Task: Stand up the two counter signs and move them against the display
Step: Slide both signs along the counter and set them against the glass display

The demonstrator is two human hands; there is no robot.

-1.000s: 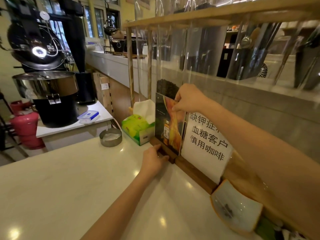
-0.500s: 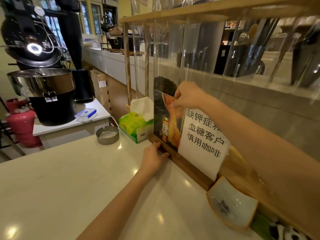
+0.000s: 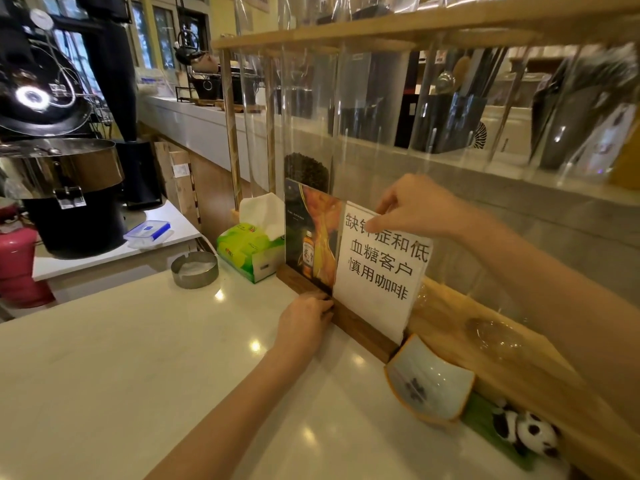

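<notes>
Two counter signs stand upright side by side on dark wooden bases, close against the clear display (image 3: 363, 140). The dark picture sign (image 3: 310, 237) with a bottle and orange shapes is on the left. The white sign (image 3: 381, 265) with black characters is on the right. My right hand (image 3: 412, 206) pinches the top edge of the white sign. My left hand (image 3: 304, 323) rests on the counter with its fingers against the wooden bases where the two meet.
A green tissue box (image 3: 249, 251) sits left of the signs and a round metal ashtray (image 3: 194, 270) beyond it. A small ceramic dish (image 3: 429, 386) and a panda toy (image 3: 526, 434) lie to the right. The white counter (image 3: 138, 375) spreads in front.
My right hand moved from the top of the picture sign to the top of the white sign. My left hand slid right along the wooden base.
</notes>
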